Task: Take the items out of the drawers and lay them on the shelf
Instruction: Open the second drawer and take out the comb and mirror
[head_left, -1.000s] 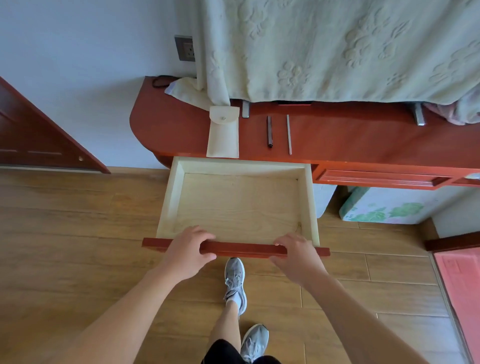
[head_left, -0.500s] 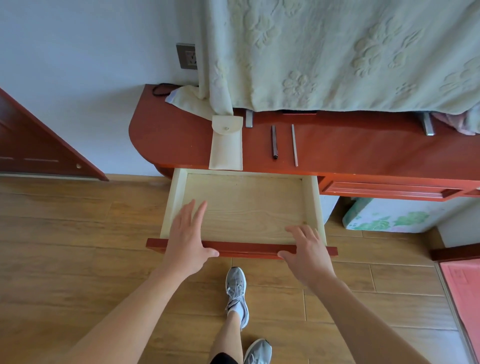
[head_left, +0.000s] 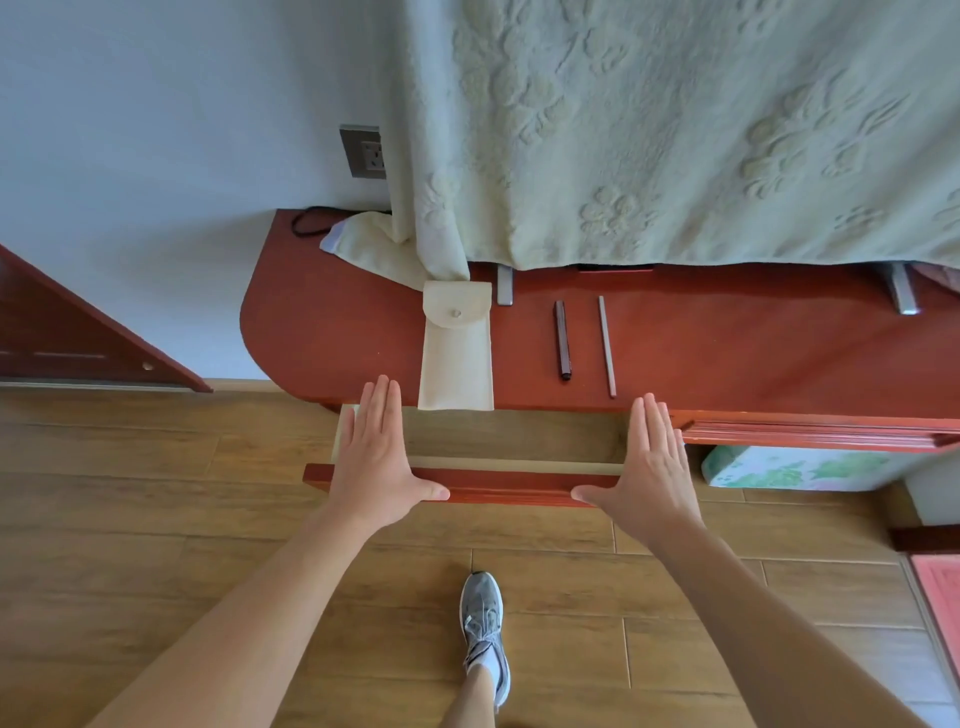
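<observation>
Left hand (head_left: 375, 457) and right hand (head_left: 649, 467) lie flat with fingers spread against the drawer (head_left: 506, 483), whose inside is mostly hidden; cloth pouch (head_left: 456, 353), dark stick (head_left: 562, 340), perhaps a pen, and thin rod (head_left: 606, 345) rest on the shelf (head_left: 727, 353)

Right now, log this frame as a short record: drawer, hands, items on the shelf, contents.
drawer: partly open
left hand: flat, fingers spread, palm on the drawer front, no grip
right hand: flat, palm on the drawer front
shelf: holds cream pouch, dark stick, thin stick
drawer contents: none visible in the exposed part
</observation>
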